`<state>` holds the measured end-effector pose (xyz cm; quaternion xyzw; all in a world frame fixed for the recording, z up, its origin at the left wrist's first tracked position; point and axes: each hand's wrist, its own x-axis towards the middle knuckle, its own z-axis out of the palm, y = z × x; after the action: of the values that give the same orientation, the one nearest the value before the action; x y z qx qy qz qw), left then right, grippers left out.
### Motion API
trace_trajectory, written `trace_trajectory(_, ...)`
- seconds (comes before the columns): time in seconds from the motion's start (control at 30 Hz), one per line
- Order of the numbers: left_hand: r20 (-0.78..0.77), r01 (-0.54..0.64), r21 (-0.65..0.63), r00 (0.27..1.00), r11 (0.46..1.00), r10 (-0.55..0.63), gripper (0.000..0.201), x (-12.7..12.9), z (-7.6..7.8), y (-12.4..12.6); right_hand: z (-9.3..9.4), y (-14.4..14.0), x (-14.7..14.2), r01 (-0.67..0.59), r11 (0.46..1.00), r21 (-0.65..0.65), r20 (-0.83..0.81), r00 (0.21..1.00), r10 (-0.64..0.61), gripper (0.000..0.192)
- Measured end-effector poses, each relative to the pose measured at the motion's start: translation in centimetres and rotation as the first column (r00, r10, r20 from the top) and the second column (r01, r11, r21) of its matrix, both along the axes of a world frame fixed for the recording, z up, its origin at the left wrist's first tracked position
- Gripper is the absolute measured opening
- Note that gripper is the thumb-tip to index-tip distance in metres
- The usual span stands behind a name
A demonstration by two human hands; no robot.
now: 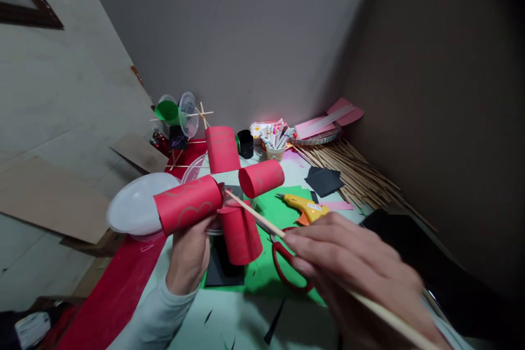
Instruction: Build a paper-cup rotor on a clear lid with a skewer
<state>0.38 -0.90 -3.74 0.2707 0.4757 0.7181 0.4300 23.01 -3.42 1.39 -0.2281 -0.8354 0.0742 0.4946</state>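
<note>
Head view: report right hand (353,262), taking the glue gun (303,205) as reference.

"Located on the near side of the glue gun. Closed around a wooden stick (262,217), aimed at the centre of the red cylinder assembly (211,191)."

"And the left hand (191,249)?"

"Positioned left of the glue gun, gripping the assembly from beneath. Held up, likewise left of the glue gun, above green paper (281,199)."

"Surroundings and obstructions?"

"Note red-handled scissors (278,262), just on its near side, crossed in view by the stick. Find marker cup (275,152) beyond and left of it; black sheets (324,180) beyond and right; stick bundle (365,172) farther right; white bowl (135,202) far left."

"Hidden or unclear?"

"Left fingers: mostly covered by the assembly. Glue-gun grip: covered by the right hand. Stick's near end: cut off at the bottom edge. Contact at stick tip: cannot tell."
</note>
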Motion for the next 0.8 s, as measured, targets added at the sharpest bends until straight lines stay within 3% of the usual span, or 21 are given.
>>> trace_trajectory(0.07,0.019,0.003,-0.005,1.0,1.0,-0.003,0.038,-0.2,0.6,0.3,0.2,0.3,1.5,0.047,0.998,-0.045,-0.138,0.989,-0.053,0.014)
trace_trajectory(0.13,0.033,0.029,-0.016,0.999,0.999,-0.028,0.031,-0.4,0.6,0.4,0.2,1.0,2.7,0.088,0.996,0.023,-0.365,0.928,-0.074,0.025)
trace_trajectory(0.2,0.05,0.043,-0.012,0.998,0.999,-0.043,0.029,-0.5,0.3,0.4,0.0,1.7,3.0,0.079,0.996,-0.047,-0.442,0.892,-0.091,0.029)
trace_trajectory(0.3,0.076,0.048,-0.013,0.996,0.999,-0.047,0.033,-0.1,0.1,0.3,-0.6,1.9,1.6,0.04,0.972,-0.233,-0.25,0.963,-0.1,0.023)
trace_trajectory(0.4,0.099,0.043,-0.028,0.994,0.999,-0.04,0.035,0.9,0.3,0.0,-1.8,1.7,-1.1,0.13,0.962,-0.239,0.103,0.989,-0.108,0.022)
trace_trajectory(0.5,0.098,0.055,-0.037,0.994,0.998,-0.051,0.032,2.1,0.3,-0.6,-3.5,1.6,-3.5,0.243,0.943,-0.226,0.295,0.94,-0.172,0.066)
trace_trajectory(0.57,0.077,0.081,-0.028,0.994,0.996,-0.078,0.03,2.9,0.1,-1.0,-4.3,1.6,-4.4,0.317,0.929,-0.19,0.374,0.899,-0.23,0.09)
trace_trajectory(0.63,0.043,0.098,-0.019,0.994,0.995,-0.097,0.03,3.5,-0.2,-1.2,-4.6,1.8,-4.7,0.377,0.905,-0.197,0.427,0.864,-0.267,0.1)
trace_trajectory(0.7,-0.002,0.101,-0.018,0.995,0.995,-0.101,0.032,3.7,-0.6,-1.3,-4.4,2.1,-4.6,0.412,0.874,-0.259,0.464,0.847,-0.262,0.101)
trace_trajectory(0.8,-0.068,0.111,-0.038,0.991,0.993,-0.114,0.032,3.6,-1.3,-1.2,-3.8,2.6,-4.2,0.387,0.835,-0.392,0.421,0.882,-0.211,0.086)
